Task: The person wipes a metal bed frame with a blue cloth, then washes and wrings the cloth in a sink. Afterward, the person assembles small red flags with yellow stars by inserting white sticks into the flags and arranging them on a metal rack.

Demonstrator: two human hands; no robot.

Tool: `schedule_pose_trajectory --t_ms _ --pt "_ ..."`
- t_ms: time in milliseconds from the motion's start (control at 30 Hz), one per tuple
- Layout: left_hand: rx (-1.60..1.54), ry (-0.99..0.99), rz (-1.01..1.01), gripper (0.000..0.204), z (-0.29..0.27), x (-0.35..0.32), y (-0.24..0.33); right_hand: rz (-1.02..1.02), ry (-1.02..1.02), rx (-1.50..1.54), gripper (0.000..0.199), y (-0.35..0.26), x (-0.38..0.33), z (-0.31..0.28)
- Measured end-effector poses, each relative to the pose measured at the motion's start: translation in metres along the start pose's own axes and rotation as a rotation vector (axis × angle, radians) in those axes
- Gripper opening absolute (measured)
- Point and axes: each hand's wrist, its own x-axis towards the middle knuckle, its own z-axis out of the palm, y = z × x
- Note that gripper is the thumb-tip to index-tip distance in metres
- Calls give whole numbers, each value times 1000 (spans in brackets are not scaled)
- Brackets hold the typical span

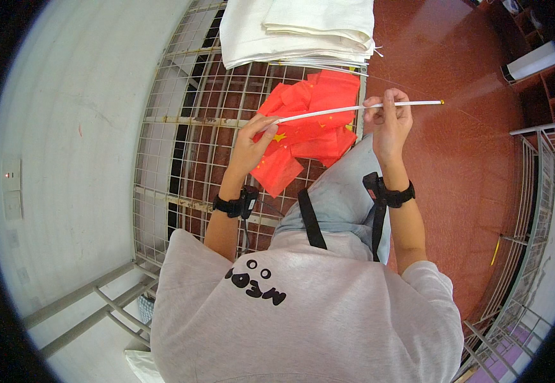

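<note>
I watched the left hand (252,143) pinch the near end of a thin white rod (354,108), its fingers closed where the red flags (309,121) bunched up. The right hand (389,121) gripped the same rod farther along, fingers curled around it. The rod lay level above the wire grid (182,121), just below 1 stack of folded white cloth (296,29).

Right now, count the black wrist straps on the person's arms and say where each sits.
2. One black wrist strap is on the left wrist, below the left hand; the other strap is on the right wrist, below the right hand. None seems hidden.
</note>
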Motion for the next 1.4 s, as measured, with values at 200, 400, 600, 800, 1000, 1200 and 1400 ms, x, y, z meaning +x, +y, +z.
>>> schedule_pose_trajectory --t_ms 200,400,600,800,1000,1200,1400 --pt "47 -72 -8 21 0 0 -4 -33 -57 -139 12 -4 -4 1" --pt "174 -86 102 19 7 2 -11 -8 -255 -308 15 1 -13 18" --pt "183 -11 18 20 8 5 -15 72 -241 -246 54 31 -8 21" --pt "272 14 -28 22 -5 0 -42 -46 -140 -357 55 28 15 -6" --pt "225 0 -43 22 8 -1 -38 -21 -581 -718 53 57 -14 7" --pt "240 -9 47 20 18 5 -33 129 -860 -736 59 69 -42 45" --pt "209 73 -79 30 18 0 -32 78 -585 -690 49 79 -41 52"
